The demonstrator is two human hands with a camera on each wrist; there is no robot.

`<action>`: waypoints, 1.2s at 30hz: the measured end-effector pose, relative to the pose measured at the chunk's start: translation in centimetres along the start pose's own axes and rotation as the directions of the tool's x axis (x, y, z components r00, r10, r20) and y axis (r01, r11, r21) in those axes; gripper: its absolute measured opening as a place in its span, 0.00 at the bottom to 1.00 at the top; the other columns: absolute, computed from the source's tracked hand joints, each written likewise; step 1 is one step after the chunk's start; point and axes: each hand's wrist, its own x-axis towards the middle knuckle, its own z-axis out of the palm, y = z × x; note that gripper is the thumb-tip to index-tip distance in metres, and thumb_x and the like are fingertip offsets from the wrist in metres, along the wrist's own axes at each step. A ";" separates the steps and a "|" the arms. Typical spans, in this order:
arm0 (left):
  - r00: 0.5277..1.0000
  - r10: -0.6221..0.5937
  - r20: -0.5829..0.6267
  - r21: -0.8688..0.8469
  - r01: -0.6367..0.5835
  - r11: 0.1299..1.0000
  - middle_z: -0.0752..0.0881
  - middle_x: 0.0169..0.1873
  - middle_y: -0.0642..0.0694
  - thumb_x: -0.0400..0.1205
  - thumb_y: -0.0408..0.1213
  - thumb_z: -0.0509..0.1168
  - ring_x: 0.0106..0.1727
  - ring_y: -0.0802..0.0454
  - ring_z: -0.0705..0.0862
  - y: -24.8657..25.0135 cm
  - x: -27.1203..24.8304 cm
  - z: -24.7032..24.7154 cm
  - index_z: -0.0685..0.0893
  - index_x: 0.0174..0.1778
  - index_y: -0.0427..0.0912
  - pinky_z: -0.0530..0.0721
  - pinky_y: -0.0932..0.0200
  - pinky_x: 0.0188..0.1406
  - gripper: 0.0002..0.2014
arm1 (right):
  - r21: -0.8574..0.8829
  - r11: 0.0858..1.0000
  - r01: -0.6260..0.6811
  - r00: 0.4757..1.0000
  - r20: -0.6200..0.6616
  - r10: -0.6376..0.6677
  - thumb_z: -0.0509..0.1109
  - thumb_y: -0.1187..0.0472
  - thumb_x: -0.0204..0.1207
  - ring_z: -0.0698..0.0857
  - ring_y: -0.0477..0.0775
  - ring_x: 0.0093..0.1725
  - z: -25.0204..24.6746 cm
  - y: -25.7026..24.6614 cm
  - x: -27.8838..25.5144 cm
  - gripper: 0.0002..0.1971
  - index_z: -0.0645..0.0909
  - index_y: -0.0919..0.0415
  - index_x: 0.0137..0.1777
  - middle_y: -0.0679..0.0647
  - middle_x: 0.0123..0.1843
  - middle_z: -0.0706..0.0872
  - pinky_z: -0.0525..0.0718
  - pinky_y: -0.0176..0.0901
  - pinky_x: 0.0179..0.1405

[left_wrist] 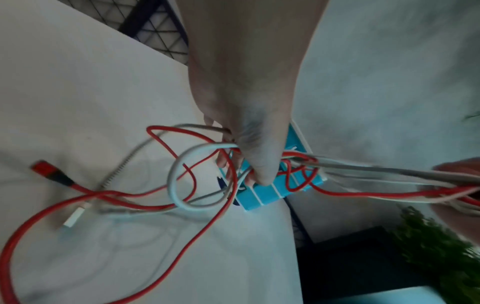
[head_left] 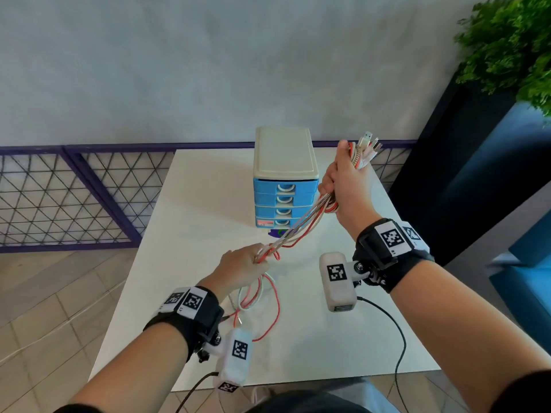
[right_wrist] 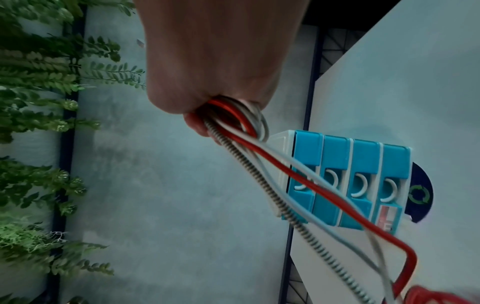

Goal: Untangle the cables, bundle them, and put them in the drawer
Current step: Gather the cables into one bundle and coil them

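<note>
My left hand (head_left: pixel 243 261) is low over the white table (head_left: pixel 185 210), fingers curled round the cables (head_left: pixel 301 226) where they knot together. From it, loose red and white loops trail down onto the tabletop. The strands run up, pulled fairly straight, to my right hand (head_left: pixel 347 186), which is clenched round the gathered ends, with the USB plugs (head_left: pixel 368 141) sticking out above the fist. Between and behind my hands stands the blue drawer unit (head_left: pixel 284 180), all four drawers closed.

I judge I am in the untangling step, drawing the strands out straight; bundling has not begun. Next I think I must work the snag at my left fingers free and pull the slack through without tightening it.

The left wrist view shows what the head view hides under my arm: a red plug (left_wrist: pixel 49 171) and a white plug (left_wrist: pixel 74 217) lying on the table, loops crossing one another. The right wrist view shows a spring-wrapped cable (right_wrist: pixel 262 183) among the red and white ones leaving my fist.
</note>
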 end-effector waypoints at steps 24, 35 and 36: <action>0.970 0.131 -0.205 -0.173 -0.168 0.971 0.71 0.67 0.47 0.65 0.47 0.80 0.71 0.49 0.70 0.1 2.0 -0.6 0.68 0.69 0.45 0.60 0.39 0.78 0.40 | -0.063 0.990 0.124 0.970 -0.205 -0.134 0.64 0.53 0.83 0.69 0.51 0.21 0.9 -0.8 0.6 0.17 0.69 0.58 0.33 0.53 0.22 0.67 0.69 0.41 0.21; 0.588 0.183 -0.788 0.059 -0.224 0.973 0.76 0.54 0.43 0.65 0.40 0.81 0.54 0.40 0.79 -1.0 1.1 -0.1 0.69 0.62 0.42 0.74 0.50 0.51 0.34 | -0.009 0.990 0.139 0.959 -0.247 -0.137 0.62 0.56 0.84 0.66 0.52 0.21 1.9 -1.0 0.6 0.13 0.68 0.59 0.38 0.56 0.27 0.64 0.64 0.36 0.17; 0.579 0.177 -0.796 0.064 -0.210 0.976 0.76 0.58 0.42 0.65 0.41 0.81 0.57 0.39 0.78 -0.9 1.1 -0.1 0.67 0.65 0.42 0.74 0.47 0.54 0.38 | -0.015 0.989 0.149 0.955 -0.258 -0.148 0.63 0.55 0.84 0.66 0.53 0.22 2.0 -1.1 0.7 0.14 0.68 0.58 0.38 0.56 0.27 0.65 0.65 0.37 0.18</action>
